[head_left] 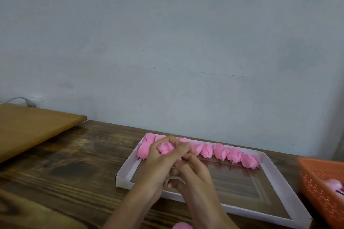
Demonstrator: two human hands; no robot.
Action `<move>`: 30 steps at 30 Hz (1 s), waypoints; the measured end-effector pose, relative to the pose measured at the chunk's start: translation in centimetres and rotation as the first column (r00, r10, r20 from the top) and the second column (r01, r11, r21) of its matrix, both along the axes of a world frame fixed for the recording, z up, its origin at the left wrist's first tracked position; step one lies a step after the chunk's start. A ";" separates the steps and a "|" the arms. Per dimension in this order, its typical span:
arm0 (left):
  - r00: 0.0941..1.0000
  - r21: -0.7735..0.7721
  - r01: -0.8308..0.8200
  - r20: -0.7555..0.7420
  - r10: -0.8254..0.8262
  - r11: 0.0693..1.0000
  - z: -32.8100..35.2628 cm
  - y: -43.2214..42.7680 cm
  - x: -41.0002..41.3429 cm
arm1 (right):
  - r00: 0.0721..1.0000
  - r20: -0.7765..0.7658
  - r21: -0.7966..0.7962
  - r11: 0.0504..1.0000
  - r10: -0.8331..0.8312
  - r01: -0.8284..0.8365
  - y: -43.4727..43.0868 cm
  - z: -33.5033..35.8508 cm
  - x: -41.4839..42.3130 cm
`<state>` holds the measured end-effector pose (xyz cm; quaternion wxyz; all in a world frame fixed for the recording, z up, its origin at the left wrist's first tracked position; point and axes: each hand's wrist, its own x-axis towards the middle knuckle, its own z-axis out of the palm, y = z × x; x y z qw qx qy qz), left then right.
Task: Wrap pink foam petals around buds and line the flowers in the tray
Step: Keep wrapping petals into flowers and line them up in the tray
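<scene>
Looking down, I am holding both hands together above the shallow white cardboard tray (125,166), my left hand (157,157) curling round a pink foam flower (165,149) and my right hand (193,171) pinching its base, judging that the petals need snug, even overlap before joining the row of finished pink foam flowers (220,151) along the far edge.

I see a dark wooden table (74,154), its grain glossy, and a lighter, smooth wooden board (33,128) far left. The tray (126,165) looks like matt white card, the flowers (219,151) like matt pink foam, and the basket (320,188) at right like perforated orange plastic.
</scene>
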<state>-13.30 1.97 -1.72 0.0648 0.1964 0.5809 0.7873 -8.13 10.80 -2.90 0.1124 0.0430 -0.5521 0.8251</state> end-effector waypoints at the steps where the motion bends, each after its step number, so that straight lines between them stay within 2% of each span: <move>1: 0.999 -0.013 0.043 -0.007 -0.043 0.999 0.1 0.0 0.1 | 1.000 0.011 -0.011 1.000 -0.007 0.007 0.1 -0.1 0.0; 5: 0.986 -0.049 0.141 -0.078 -0.145 0.989 0.1 -0.2 0.3 | 0.996 0.071 -0.118 0.991 -0.055 0.063 -0.3 -0.2 -0.9; 8: 0.980 -0.053 0.162 -0.112 -0.167 0.985 0.2 -0.3 0.2 | 0.990 0.111 -0.097 0.990 -0.092 0.103 -0.4 -0.2 -1.3; 10: 0.981 -0.027 0.156 -0.112 -0.158 0.987 0.3 -0.4 0.2 | 0.989 0.101 0.010 0.995 -0.104 0.104 -0.3 -0.3 -0.9; 12: 0.981 0.008 0.157 -0.114 -0.155 0.988 0.4 -0.4 0.1 | 0.992 0.059 0.248 0.964 -0.115 0.097 0.5 -0.1 -0.1; 13: 0.983 0.030 0.146 -0.119 -0.142 0.989 0.4 -0.4 0.1 | 0.990 0.033 0.416 0.903 -0.134 0.109 1.1 0.3 0.3; 14: 0.985 0.065 0.126 -0.123 -0.118 0.990 0.5 -0.4 0.0 | 0.988 -0.003 0.588 0.799 -0.153 0.126 1.9 0.9 0.7; 16: 0.992 0.150 0.066 -0.117 -0.048 0.987 0.5 -0.2 -0.3 | 0.979 -0.086 0.833 0.526 -0.185 0.173 3.6 2.9 1.3; 18: 0.995 0.161 -0.023 -0.092 0.038 0.987 0.3 -0.1 -0.7 | 0.952 -0.197 0.915 0.305 -0.234 0.264 5.1 5.3 2.0; 20: 0.995 0.115 -0.069 -0.063 0.077 0.991 -0.1 0.0 -0.9 | 0.893 -0.343 0.898 0.178 -0.292 0.403 6.4 7.0 2.5; 21: 0.997 0.101 -0.056 -0.052 0.061 0.993 -0.2 0.0 -0.9 | 0.871 -0.396 0.873 0.176 -0.291 0.456 6.8 7.6 2.8; 24: 0.998 0.126 0.055 0.010 -0.057 0.991 -0.4 0.1 -0.7 | 0.886 -0.434 0.809 0.362 -0.164 0.463 7.0 8.3 2.9; 25: 0.992 0.151 0.106 0.047 -0.114 0.983 -0.4 0.2 -0.6 | 0.886 -0.447 0.807 0.374 -0.122 0.458 7.0 8.1 2.9; 27: 0.971 0.200 0.184 0.117 -0.210 0.962 -0.4 0.6 -0.4 | 0.884 -0.463 0.830 0.321 -0.057 0.456 6.8 7.8 2.7; 30: 0.958 0.157 0.197 0.180 -0.224 0.968 -0.3 0.9 -0.2 | 0.902 -0.430 0.890 0.188 0.034 0.416 6.9 7.5 2.5</move>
